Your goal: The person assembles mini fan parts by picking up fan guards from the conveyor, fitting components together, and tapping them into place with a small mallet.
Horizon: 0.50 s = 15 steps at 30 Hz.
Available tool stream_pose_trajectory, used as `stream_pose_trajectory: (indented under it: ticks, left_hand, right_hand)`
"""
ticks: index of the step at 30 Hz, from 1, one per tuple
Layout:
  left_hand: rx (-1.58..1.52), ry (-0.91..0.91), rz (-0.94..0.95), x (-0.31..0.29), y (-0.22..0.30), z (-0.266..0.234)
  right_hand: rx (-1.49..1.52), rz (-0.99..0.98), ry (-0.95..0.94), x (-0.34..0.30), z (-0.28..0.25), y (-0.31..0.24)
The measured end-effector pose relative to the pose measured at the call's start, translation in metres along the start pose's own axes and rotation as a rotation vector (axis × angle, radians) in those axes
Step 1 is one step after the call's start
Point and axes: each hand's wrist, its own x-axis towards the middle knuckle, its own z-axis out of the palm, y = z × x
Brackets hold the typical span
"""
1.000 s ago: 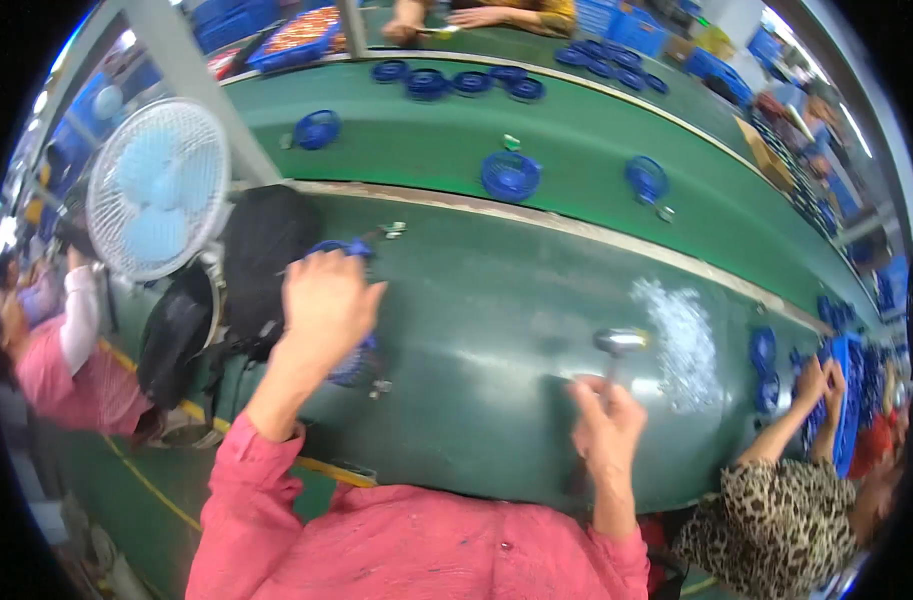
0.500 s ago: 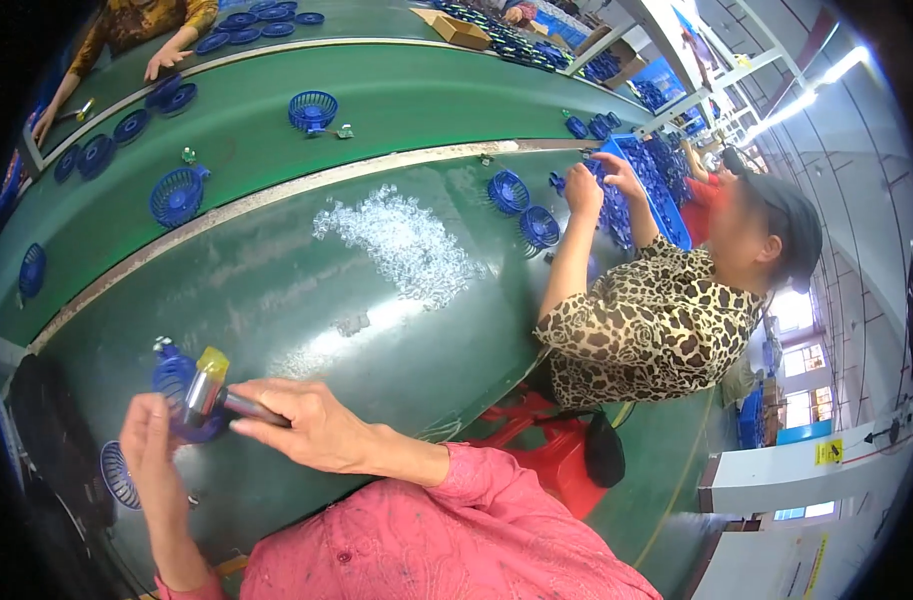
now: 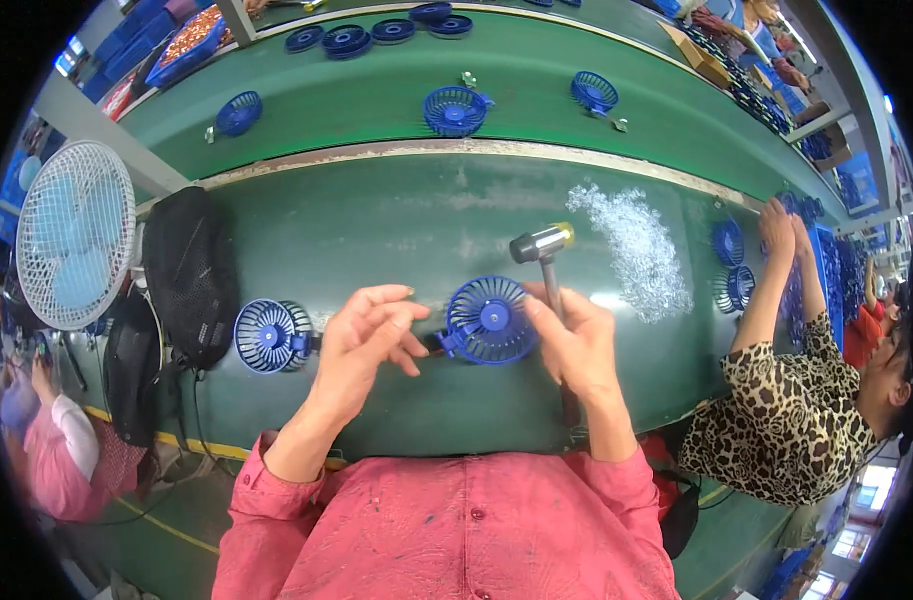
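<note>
Okay, from left: note left cage (image 3: 268, 337) on bench (image 3: 376, 235), then left hand (image 3: 358, 348) with fingers spread, half-curled, pinching nothing visible. Next, near side, centre cage (image 3: 493, 317) between hands: likely light, stiff, slick, with breakable ribs; best held by rim. Then right hand (image 3: 581, 348), curled around hammer (image 3: 543, 243), with thumb at that rim, other fingertips hidden. Can't read any writing.

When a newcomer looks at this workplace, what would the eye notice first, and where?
Probably the blue slatted grille at the centre, between the left hand and the right hand, which holds a mallet with one black and one yellow end. Next, the spread of small clear pieces on the green table, right of the mallet. At the far left, the white-caged fan with pale blue blades also stands out.
</note>
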Motion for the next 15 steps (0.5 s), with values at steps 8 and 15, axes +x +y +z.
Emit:
stream_pose_trajectory:
  ticks: [8,15]
  left_hand:
    - [0.08,-0.254,-0.237,-0.002,0.0,0.008]
    - [-0.051,-0.348,-0.348,0.002,-0.001,0.019]
  right_hand:
    - [-0.038,-0.064,-0.084,0.02,-0.004,-0.015]
    - [-0.058,0.119,-0.356,0.045,-0.006,-0.031]
